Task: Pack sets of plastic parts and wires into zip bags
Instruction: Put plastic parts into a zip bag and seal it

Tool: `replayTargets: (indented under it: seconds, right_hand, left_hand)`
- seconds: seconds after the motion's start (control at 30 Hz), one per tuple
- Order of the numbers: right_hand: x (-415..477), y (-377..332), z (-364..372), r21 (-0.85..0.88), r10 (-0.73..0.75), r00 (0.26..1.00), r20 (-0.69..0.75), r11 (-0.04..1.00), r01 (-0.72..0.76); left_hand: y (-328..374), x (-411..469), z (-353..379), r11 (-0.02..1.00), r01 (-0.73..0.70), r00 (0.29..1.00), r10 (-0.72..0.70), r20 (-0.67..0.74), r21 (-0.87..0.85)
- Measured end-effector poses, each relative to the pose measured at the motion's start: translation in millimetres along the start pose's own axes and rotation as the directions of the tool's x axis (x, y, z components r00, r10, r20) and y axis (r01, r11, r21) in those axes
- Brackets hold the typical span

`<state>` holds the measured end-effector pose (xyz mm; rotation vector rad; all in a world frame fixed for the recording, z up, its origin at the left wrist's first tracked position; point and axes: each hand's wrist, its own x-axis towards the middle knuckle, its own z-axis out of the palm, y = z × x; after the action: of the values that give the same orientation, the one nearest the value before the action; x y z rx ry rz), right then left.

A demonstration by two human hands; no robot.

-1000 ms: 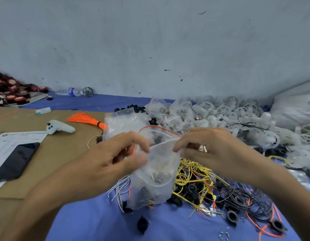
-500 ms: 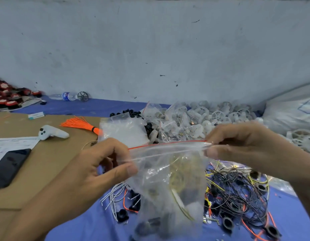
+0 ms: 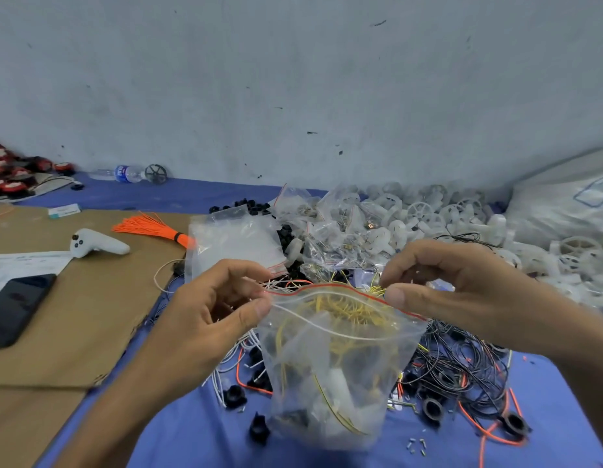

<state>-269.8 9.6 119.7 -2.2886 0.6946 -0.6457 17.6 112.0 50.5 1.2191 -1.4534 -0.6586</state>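
Observation:
A clear zip bag (image 3: 330, 373) with a red-edged top hangs above the blue cloth, holding yellow wire, white plastic parts and dark parts. My left hand (image 3: 209, 309) pinches the bag's top left corner between thumb and fingers. My right hand (image 3: 445, 285) pinches the top edge near the right side. The zip line sags between the two hands and looks partly apart. Loose black and orange wires (image 3: 462, 366) and black round parts (image 3: 431, 408) lie on the cloth below.
A stack of empty zip bags (image 3: 232, 244) and a heap of white plastic wheels (image 3: 428, 214) lie behind. On the brown cardboard (image 3: 74, 315) at left are a white controller (image 3: 97, 244), an orange wire bundle (image 3: 148, 228) and a phone (image 3: 13, 309).
The bag top was stretched taut between my hands half a second ago; now the hands are closer and lower, and the top sags. The view has tilted slightly.

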Motion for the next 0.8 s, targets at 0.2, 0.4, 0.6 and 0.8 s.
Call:
replayTargets:
  seconds: [0.2,0.4,0.6,0.8]
  right_hand:
    - [25,-37,34,-0.339,-0.120,0.991,0.063,0.931,0.134]
    - [55,-46,73,-0.539,-0.137,0.977,0.166,0.817,0.206]
    - [60,-45,76,-0.518,-0.165,0.973,0.159,0.825,0.224]
    - [49,-44,72,-0.562,-0.125,0.989,0.083,0.814,0.150]
  left_hand:
    - [2,-2,9,0.999,-0.014,0.992,0.009,-0.125,-0.046]
    - [2,-6,12,0.998,-0.068,0.973,0.065,-0.223,-0.004]
    - [2,-12,14,0.996,-0.085,0.971,0.089,-0.220,0.025]
    - [0,-12,12,0.990,-0.070,0.966,0.098,-0.238,0.125]
